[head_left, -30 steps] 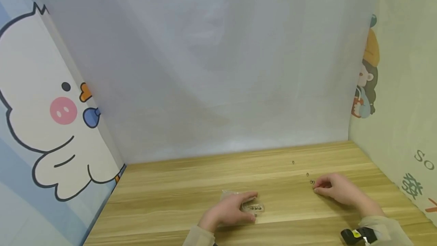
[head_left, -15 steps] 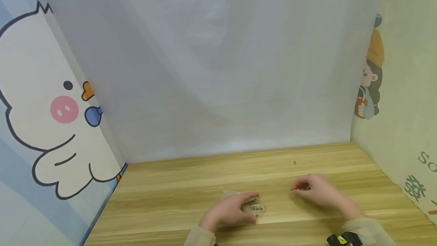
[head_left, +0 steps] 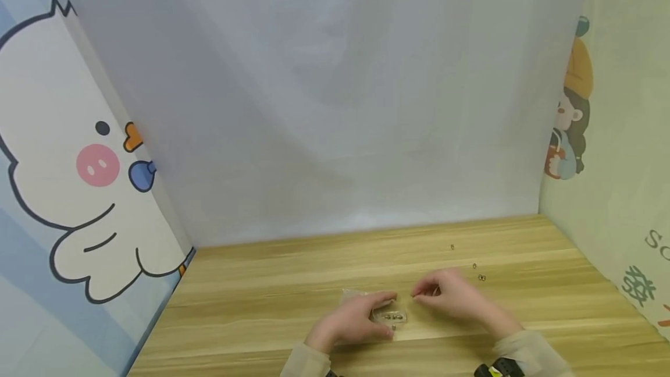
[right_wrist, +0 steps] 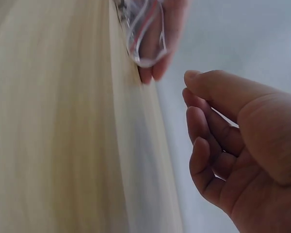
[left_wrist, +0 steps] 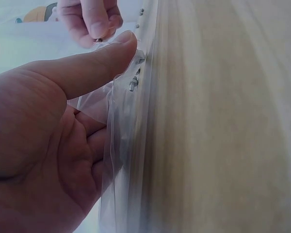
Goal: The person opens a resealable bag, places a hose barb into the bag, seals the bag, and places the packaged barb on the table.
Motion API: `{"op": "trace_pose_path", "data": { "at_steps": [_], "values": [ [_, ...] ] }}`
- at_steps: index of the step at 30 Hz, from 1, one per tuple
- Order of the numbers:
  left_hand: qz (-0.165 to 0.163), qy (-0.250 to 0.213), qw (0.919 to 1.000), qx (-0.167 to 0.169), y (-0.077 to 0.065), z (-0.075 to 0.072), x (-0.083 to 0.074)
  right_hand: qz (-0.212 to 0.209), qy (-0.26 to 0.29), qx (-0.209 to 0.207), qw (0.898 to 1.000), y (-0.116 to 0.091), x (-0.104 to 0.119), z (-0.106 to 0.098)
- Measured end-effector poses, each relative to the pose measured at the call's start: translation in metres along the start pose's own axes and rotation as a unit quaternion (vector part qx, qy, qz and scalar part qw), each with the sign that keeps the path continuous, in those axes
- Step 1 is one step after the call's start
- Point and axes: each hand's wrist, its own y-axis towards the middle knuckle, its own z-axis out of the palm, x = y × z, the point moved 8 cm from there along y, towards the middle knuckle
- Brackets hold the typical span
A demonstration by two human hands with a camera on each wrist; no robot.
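My left hand [head_left: 352,320] holds a clear plastic bag [left_wrist: 117,141], its thumb and fingers spread around the bag's mouth. Several small metal pieces [head_left: 392,317] show in the clear plastic by the fingers. One more metal piece [head_left: 394,327] lies just in front, near the thumb. Close to the right of the bag, my right hand [head_left: 452,295] pinches a tiny dark metal piece [left_wrist: 99,40] between thumb and index finger. From the right wrist view, that piece is hidden by the fingertips, and the bag [right_wrist: 148,34] appears beyond them.
Farther right on the wooden table [head_left: 251,301] lie several loose metal pieces [head_left: 481,277], spaced apart, with one small piece [head_left: 452,246] nearest the back. A pale cloth [head_left: 340,103] hangs along the table's far edge, and printed sheets flank both sides.
My right hand has travelled left from beside the loose metal pieces toward the bag, fingertips kept together. My left hand stays in place at the bag.
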Motion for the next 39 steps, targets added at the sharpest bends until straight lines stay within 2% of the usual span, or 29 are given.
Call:
{"op": "trace_pose_path", "data": {
  "at_steps": [5, 12, 17, 22, 39],
  "values": [
    [0.002, -0.001, 1.0, 0.0, 0.0, -0.002, 0.0, -0.004, 0.03, 0.021, 0.999, 0.006, 0.013, 0.017],
    [0.0, -0.016, 0.9999, -0.001, -0.001, -0.005, 0.0, -0.019, 0.05, 0.027, 0.998, 0.01, 0.023, 0.031],
    [0.005, -0.022, 0.9997, 0.004, -0.001, -0.006, -0.003, -0.031, 0.051, 0.018, 0.998, 0.011, 0.026, 0.034],
    [0.008, -0.008, 0.9999, 0.001, 0.0, -0.006, -0.003, -0.046, 0.052, 0.014, 0.997, 0.01, 0.029, 0.035],
    [0.005, -0.001, 1.0, 0.0, 0.001, 0.0, 0.001, -0.013, 0.063, 0.019, 0.998, 0.003, 0.026, 0.033]
  ]
}}
